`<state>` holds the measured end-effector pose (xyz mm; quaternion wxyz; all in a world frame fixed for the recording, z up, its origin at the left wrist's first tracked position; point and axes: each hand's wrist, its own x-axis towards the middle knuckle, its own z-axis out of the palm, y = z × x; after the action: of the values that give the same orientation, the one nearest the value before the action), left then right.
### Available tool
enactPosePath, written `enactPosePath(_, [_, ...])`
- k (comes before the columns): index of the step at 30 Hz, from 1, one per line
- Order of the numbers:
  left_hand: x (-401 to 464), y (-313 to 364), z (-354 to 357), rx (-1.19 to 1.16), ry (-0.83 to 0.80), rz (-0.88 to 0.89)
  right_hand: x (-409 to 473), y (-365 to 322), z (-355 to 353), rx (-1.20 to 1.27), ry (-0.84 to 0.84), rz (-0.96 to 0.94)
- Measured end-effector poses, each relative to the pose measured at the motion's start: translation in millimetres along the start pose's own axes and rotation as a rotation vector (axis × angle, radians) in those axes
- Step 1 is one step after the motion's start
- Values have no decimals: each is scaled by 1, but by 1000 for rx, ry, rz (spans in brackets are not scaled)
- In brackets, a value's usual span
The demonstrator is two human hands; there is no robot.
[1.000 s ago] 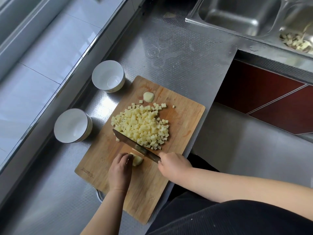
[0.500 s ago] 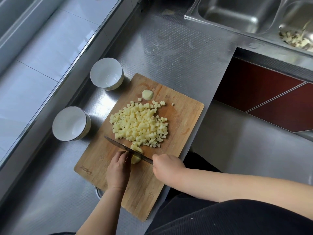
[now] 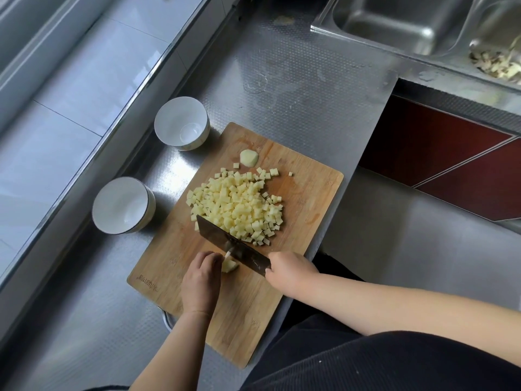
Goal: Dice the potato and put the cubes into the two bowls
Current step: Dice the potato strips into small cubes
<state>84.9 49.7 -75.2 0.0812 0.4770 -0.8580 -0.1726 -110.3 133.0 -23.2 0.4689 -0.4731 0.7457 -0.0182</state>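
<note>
While my left hand (image 3: pixel 200 280) pins the last potato piece (image 3: pixel 229 265) w/ curled fingers, my right hand (image 3: pixel 287 270) grips the cleaver (image 3: pixel 232 244); I keep fingertips tucked, cuts even.

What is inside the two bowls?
Nothing: the far bowl and near bowl show bare white insides. The cubes all lie on the board. Both insides are in plain view.

A kitchen, plainly: embossed steel counter (image 3: pixel 296 88) running to a double steel sink (image 3: pixel 394 21) with peelings in one basin, well beyond the fingers (image 3: pixel 208 259); wooden chopping board (image 3: pixel 310 198) beneath them; grey wall tiles (image 3: pixel 70 94); red cabinet fronts (image 3: pixel 439 159).
</note>
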Motion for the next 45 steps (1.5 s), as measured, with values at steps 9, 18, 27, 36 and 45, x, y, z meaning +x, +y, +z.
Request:
enactPosePath(9, [-10,-13,-4,9,32,31,-13,-10,-1,-37,59,-104])
enactPosePath(18, [-12,-16,-1,16,-64,12,-16,-19,4,-149,68,-129])
enactPosePath(27, [-9,-20,3,20,-74,-5,-11,-22,13,-218,27,-74])
enactPosePath(36, [-13,-22,8,18,-59,-27,-4,-24,24,-260,-15,-67])
enactPosePath(45, [-17,-9,8,-11,-44,-251,7,-4,8,-122,78,-96])
